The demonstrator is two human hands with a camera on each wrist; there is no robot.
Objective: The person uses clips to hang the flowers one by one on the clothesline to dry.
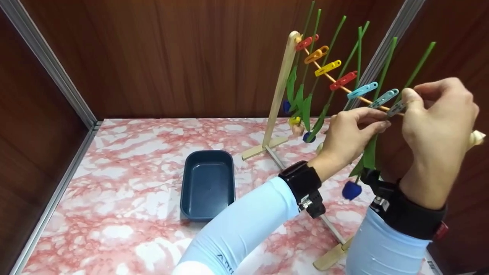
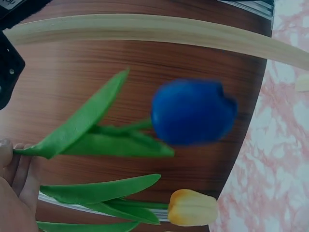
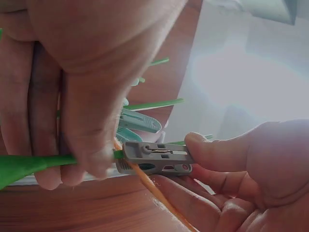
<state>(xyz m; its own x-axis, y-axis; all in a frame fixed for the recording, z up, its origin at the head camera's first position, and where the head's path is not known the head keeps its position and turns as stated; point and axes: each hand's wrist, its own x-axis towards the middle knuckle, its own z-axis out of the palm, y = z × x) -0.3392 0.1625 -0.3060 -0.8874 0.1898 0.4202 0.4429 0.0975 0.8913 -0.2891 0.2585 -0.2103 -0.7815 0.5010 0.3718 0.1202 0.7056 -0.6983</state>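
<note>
At the near end of the thin wooden rod, my right hand pinches the handles of a grey clothespin. Its jaws are at the rod, where a green stem meets it. My left hand pinches that stem right beside the rod. Below the left hand, a blue tulip hangs head down with green leaves. Further along the rod sit light blue clothespins and red, orange and yellow clothespins, with several green stems standing up beside them.
A dark blue rectangular tub stands on the pink-and-white marbled table. The rack's wooden post rises from a crosswise foot. More tulip heads hang behind, one blue. A cream bloom shows beyond my right hand.
</note>
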